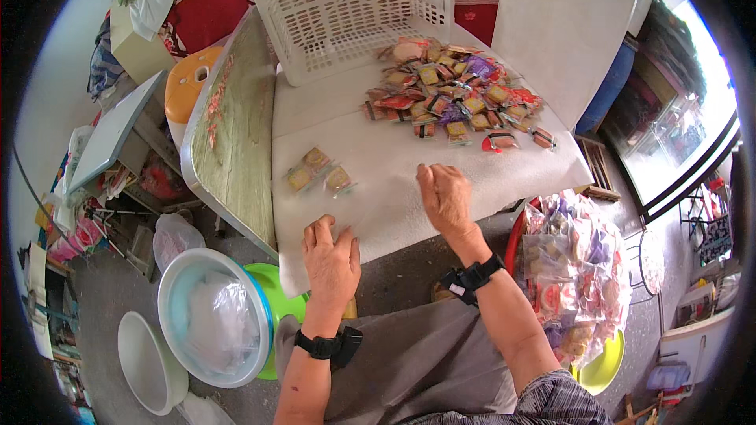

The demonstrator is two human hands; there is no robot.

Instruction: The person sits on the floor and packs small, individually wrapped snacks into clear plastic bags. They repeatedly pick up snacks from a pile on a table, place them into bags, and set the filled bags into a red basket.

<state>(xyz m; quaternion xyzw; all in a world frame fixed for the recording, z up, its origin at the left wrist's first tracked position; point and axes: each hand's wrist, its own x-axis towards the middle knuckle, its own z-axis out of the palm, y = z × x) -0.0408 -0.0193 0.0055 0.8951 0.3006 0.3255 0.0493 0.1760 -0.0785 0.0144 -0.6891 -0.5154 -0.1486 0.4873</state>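
My left hand rests near the front edge of the white cloth, its fingers apart and bent down towards the surface. Nothing shows clearly in its grasp. Farther right, my right hand hovers over or touches the cloth with curled fingers; the fingertips are hidden, so a thin item there cannot be ruled out. Beyond my left hand lie several small clear packets with yellow square pieces. A heap of small wrapped snack packets, with red, purple and yellow contents, spreads beyond my right hand.
A white plastic crate lies tipped at the back. Left stand a wood-patterned board, an orange stool and a basin holding clear plastic bags. At right, filled clear packets pile up in a red-rimmed container.
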